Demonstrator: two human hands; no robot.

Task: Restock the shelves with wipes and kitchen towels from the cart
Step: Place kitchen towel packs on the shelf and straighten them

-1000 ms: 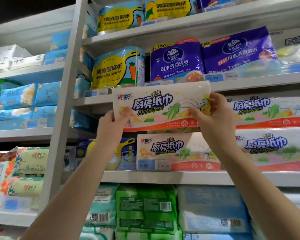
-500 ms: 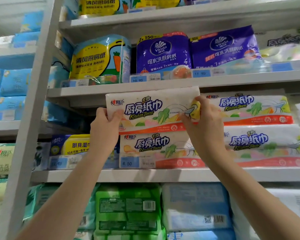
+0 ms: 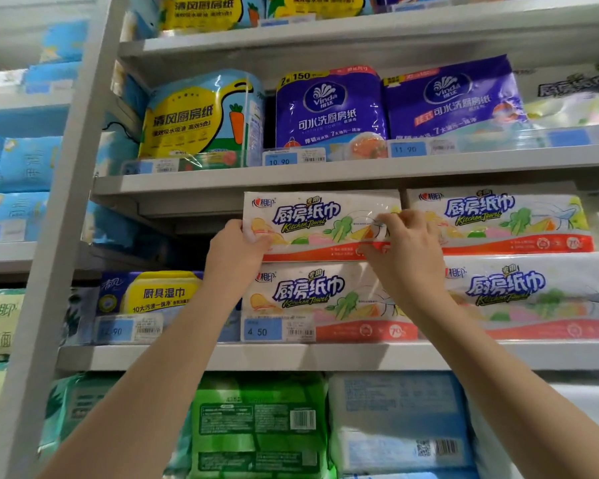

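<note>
The grey metal shelf [image 3: 325,356] is the biggest thing here. It is flat, hard and smooth, with another board close above it. Long packs lie on it in two layers. The kitchen towel pack [image 3: 312,219] sits on top of a lower pack [image 3: 308,292] of the same kind. It is just beside a twin stack [image 3: 498,216] on the right and tucked under the board above.

The pack is a long, soft brick of paper in thin, shiny plastic wrap. It looks light and squashy, so it should not break. The wrap is likely slippery, and it may crinkle or tear if pulled hard. The best places to hold it seem to be the two short ends, or flat on the front to push it back.

The left hand [image 3: 234,254] grips the left end, with its fingers [image 3: 255,238] curled round the corner. The right hand [image 3: 405,250] holds the right part, with its fingers [image 3: 395,221] bent over the front and the thumb low on the red stripe.

Smallest is the blue price tag [image 3: 261,329], a flat slip in a clear strip at the shelf edge.
</note>
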